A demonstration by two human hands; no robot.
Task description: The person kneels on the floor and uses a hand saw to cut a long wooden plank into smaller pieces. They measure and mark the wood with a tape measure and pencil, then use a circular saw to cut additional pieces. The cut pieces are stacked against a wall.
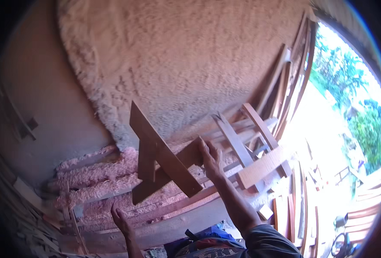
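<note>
My right hand [211, 158] is closed around the end of a wooden assembly [164, 154], lifted in front of me. Several flat brown boards make it up, joined so that one crosses another at an angle. Lower down, my left hand [120, 217] is apart from the assembly, with nothing in it and its fingers stretched out. Beyond the right hand lies a slatted wooden frame [235, 139], with a paler board [261, 167] across its near end.
Pinkish wood shavings [100, 180] cover stacked beams below the rough wall [169, 56]. Long planks [287, 81] lean at the right, beside a bright opening with greenery [345, 81]. More cut boards [367, 210] lie at the lower right, and scrap wood [31, 223] lines the left edge.
</note>
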